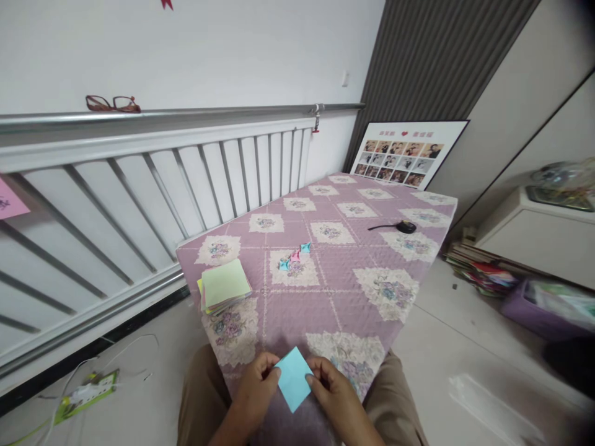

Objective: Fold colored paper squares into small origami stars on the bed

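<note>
A light blue square of paper [294, 379] is held between my two hands at the table's near edge, one corner pointing away from me. My left hand [258, 384] pinches its left corner between thumb and fingers. On the opposite corner, my right hand [335, 385] has a similar pinch. Farther up the table sit small folded paper pieces: a blue one [284, 265], a pink one [295, 254] and another blue one [305, 248]. To the left lies a stack of coloured paper sheets [227, 285], pale green on top.
A purple floral tablecloth [325, 279] covers the table. Toward the far right lies a black tape measure [406, 227]. A photo board [409, 152] leans at the far end. Along the left runs a white radiator [232, 173], with glasses [113, 104] on the pipe above.
</note>
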`<action>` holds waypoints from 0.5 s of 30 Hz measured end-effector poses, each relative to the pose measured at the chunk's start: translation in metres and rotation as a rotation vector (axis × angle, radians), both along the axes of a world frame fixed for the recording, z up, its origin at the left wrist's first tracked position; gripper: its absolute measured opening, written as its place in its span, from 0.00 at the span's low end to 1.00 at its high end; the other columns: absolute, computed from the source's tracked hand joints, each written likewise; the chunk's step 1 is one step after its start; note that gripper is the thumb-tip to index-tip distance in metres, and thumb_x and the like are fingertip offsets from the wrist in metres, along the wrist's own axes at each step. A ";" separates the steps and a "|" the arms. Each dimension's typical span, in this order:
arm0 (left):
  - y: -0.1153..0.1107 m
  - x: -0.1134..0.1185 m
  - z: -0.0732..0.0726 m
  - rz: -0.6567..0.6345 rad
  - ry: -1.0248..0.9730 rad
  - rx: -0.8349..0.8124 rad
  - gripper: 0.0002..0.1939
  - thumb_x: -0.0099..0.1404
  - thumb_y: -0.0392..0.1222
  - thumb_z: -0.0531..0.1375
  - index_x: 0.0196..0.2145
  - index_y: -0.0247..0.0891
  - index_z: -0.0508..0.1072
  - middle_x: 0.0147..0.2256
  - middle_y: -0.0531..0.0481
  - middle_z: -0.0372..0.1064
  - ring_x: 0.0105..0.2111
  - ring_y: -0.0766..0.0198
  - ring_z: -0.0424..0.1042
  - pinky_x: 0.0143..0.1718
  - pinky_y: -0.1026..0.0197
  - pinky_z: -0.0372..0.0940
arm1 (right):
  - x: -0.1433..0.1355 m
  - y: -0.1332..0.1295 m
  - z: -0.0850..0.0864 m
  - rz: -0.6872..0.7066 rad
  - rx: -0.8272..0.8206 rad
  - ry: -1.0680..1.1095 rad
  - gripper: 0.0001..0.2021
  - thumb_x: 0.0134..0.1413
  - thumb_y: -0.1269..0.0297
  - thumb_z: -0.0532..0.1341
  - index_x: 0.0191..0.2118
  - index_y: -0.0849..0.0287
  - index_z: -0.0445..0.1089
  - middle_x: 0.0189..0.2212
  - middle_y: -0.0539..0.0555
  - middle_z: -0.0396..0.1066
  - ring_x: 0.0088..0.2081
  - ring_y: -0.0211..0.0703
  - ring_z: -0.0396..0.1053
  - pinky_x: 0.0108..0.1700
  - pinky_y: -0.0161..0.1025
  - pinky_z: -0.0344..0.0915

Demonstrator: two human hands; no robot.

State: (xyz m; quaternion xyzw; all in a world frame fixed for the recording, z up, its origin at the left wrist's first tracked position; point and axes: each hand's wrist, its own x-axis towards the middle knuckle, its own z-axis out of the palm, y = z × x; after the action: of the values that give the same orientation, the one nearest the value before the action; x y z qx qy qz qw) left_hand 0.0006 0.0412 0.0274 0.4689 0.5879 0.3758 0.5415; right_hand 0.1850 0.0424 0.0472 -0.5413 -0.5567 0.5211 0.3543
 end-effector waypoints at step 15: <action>-0.009 0.033 -0.009 0.178 -0.398 -0.207 0.27 0.45 0.57 0.66 0.36 0.34 0.72 0.20 0.57 0.61 0.19 0.69 0.58 0.22 0.66 0.51 | -0.015 -0.003 -0.002 -0.119 -0.083 0.245 0.19 0.46 0.45 0.61 0.23 0.55 0.58 0.17 0.43 0.59 0.21 0.35 0.56 0.27 0.34 0.54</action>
State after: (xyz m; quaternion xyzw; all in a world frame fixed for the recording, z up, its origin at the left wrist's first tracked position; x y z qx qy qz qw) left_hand 0.0339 0.0326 0.0187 0.2741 0.5439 0.4448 0.6566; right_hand 0.1697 0.0394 0.0456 -0.5198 -0.4543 0.5839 0.4271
